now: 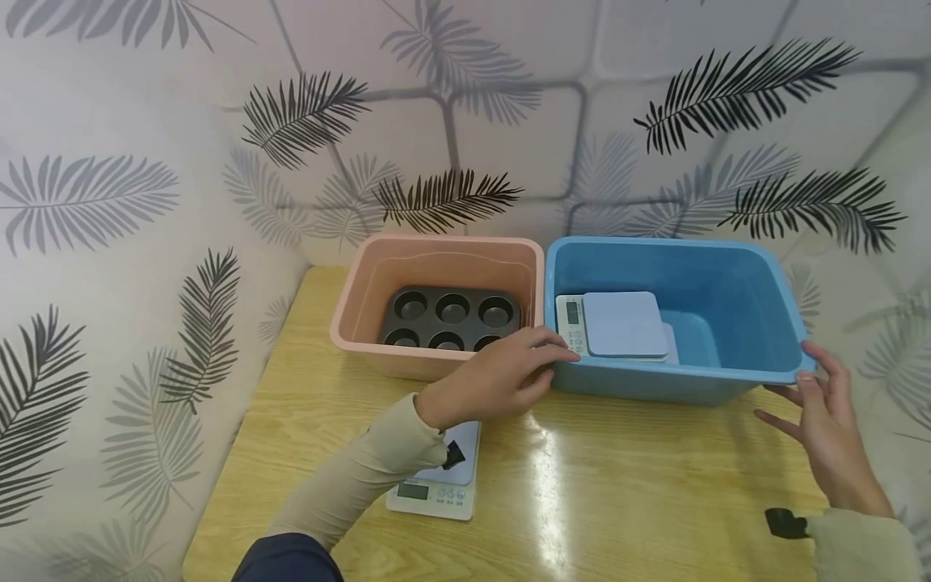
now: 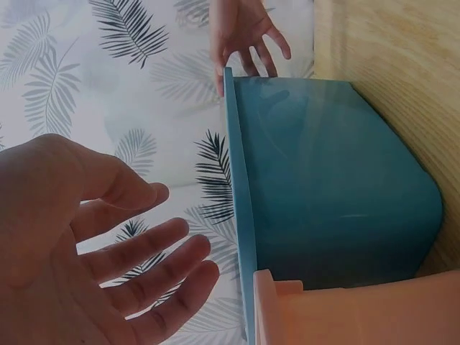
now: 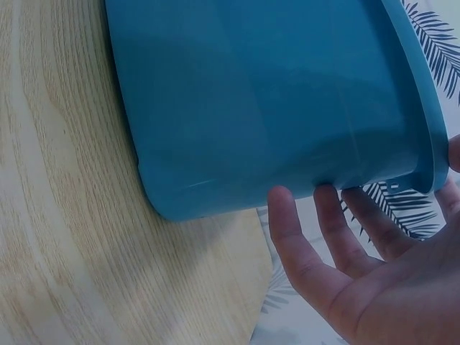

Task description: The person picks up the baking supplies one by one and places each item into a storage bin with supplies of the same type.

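A blue plastic bin (image 1: pixel 676 384) stands on the table, holding a white kitchen scale (image 1: pixel 624 323) at its left end. My left hand (image 1: pixel 509 372) is at the bin's near left corner, fingertips by the rim; in the left wrist view its fingers (image 2: pixel 162 248) are spread and loosely bent, gripping nothing. At the near right corner, my right hand (image 1: pixel 832 420) touches the rim with thumb and index finger. The right wrist view shows its other fingers (image 3: pixel 287 223) extended and spread beside the bin wall (image 3: pixel 266 108).
A pink bin (image 1: pixel 436 245) with a dark muffin tin (image 1: pixel 452 309) inside stands against the blue bin's left side. Another kitchen scale (image 1: pixel 436 497) lies on the wooden table (image 1: pixel 618 485), partly under my left forearm. Leaf-patterned wall covering (image 1: pixel 509 145) rises behind the bins.
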`<state>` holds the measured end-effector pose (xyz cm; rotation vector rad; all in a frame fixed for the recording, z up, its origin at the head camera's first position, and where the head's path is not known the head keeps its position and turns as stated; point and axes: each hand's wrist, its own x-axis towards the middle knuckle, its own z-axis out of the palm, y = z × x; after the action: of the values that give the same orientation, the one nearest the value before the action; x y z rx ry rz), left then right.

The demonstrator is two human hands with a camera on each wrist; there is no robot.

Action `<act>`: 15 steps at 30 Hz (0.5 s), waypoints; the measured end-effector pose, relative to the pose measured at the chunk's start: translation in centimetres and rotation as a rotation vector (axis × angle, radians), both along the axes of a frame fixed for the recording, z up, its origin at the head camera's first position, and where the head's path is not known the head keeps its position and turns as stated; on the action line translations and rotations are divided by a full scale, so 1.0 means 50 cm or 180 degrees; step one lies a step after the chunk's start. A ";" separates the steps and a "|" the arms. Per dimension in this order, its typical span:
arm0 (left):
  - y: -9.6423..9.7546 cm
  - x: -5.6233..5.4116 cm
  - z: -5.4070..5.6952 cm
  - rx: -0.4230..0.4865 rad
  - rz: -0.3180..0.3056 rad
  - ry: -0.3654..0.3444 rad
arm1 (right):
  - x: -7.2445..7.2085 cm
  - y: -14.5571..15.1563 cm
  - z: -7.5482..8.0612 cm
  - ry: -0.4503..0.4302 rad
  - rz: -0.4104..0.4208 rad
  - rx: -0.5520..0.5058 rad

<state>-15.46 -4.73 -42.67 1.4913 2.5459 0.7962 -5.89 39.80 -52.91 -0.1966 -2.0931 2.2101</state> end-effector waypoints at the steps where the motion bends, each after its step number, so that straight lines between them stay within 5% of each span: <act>1: -0.003 0.005 -0.001 -0.0005 -0.0021 0.0021 | 0.000 0.000 0.000 0.0007 0.0007 0.0005; 15: -0.075 0.053 -0.056 -0.0157 0.0312 -0.0319 | 0.002 0.003 0.002 0.0037 0.0086 0.0135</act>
<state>-12.83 -8.48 -45.48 1.2874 2.5613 0.7926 -5.77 39.95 -52.82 -0.1528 -2.1467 2.1739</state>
